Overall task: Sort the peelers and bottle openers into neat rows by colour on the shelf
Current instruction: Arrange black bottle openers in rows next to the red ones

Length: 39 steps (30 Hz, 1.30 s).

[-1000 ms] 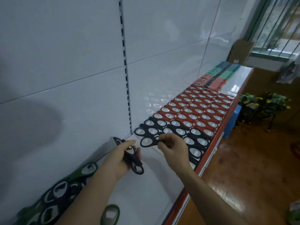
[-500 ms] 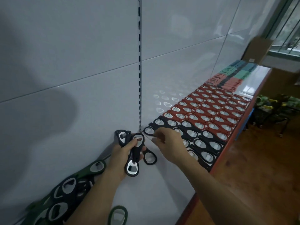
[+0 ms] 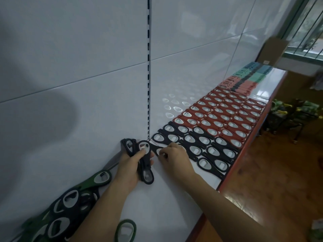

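My left hand [image 3: 130,165] grips a bundle of black bottle openers [image 3: 144,161] above the white shelf [image 3: 167,198], thumb on the top one. My right hand [image 3: 174,158] pinches a single black opener [image 3: 157,150] that lies flat at the near back corner of the black rows [image 3: 206,147]. Beyond them run rows of red openers [image 3: 225,112]. Pink, black and teal peelers [image 3: 244,79] lie in rows at the far end. A loose pile of green and black openers [image 3: 66,205] sits at the near left.
One green opener [image 3: 125,230] lies alone near the bottom edge. The shelf has a red front edge [image 3: 244,154] and a white back panel with a slotted upright [image 3: 148,67]. A cardboard box [image 3: 272,51] stands at the far end. Wooden floor lies to the right.
My right hand carried the single black opener back towards the wall and laid it down at the end of the black rows. My left hand turned its bundle more upright.
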Each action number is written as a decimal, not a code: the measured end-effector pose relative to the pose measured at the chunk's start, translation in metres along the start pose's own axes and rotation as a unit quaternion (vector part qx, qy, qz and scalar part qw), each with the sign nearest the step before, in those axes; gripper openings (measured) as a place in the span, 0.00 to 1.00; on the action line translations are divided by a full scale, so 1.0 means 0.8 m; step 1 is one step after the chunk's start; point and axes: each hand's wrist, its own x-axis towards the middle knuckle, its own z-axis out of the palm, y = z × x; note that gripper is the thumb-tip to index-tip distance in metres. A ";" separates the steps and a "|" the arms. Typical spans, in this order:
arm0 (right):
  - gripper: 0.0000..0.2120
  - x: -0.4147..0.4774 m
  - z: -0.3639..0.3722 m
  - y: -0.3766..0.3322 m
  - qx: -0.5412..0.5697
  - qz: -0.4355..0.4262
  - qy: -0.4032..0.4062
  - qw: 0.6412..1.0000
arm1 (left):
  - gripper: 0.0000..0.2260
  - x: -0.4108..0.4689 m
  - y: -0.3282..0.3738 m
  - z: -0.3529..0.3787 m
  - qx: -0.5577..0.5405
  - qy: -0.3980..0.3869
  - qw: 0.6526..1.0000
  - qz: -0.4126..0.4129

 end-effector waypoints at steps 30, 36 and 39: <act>0.08 -0.063 -0.056 0.016 0.315 0.194 0.175 0.912 | 0.06 -0.022 0.012 0.014 0.244 -0.085 0.962 0.094; 0.04 -0.080 -0.063 0.022 0.145 0.138 0.153 0.968 | 0.10 -0.010 0.016 0.018 0.181 -0.081 0.980 0.005; 0.04 -0.081 -0.065 0.013 0.171 0.128 0.181 0.960 | 0.17 -0.002 0.013 0.021 0.444 -0.080 0.874 0.180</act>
